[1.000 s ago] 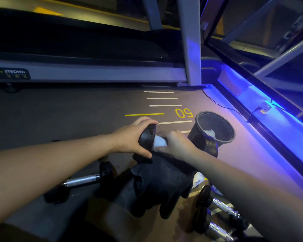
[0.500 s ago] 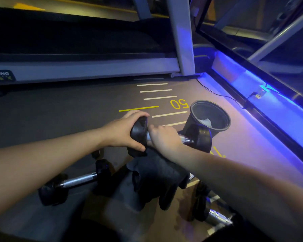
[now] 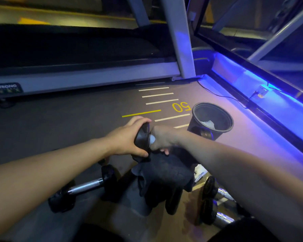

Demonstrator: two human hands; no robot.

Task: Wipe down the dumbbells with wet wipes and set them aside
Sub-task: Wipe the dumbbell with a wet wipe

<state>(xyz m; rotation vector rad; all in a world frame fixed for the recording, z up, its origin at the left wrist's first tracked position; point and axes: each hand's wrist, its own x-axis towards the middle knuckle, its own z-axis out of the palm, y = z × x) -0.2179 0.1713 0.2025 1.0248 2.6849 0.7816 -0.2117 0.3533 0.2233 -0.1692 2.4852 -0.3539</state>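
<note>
Since half a second ago the right hand has slid along the handle back toward the left end of the held black rubber-headed dumbbell, so the bare metal seen earlier between hand and far head is now covered. That hand is curled round the handle with a white wet wipe bunched inside its grip, a tuft showing beside the near head. The left hand grips that round, matt head, fingers over the top and thumb underneath. The dumbbell's far head shows just in front of a black round plastic bin standing on the floor, in which lies a crumpled white wipe. Below the hands hangs a dark wrinkled cloth. On the grey floor to the left lies a second dumbbell with a shiny chrome handle and black heads; two more like it lie toward the floor's lower right, partly behind the right forearm. Yellow and white lines and a yellow "50" are painted beside the bin.
</note>
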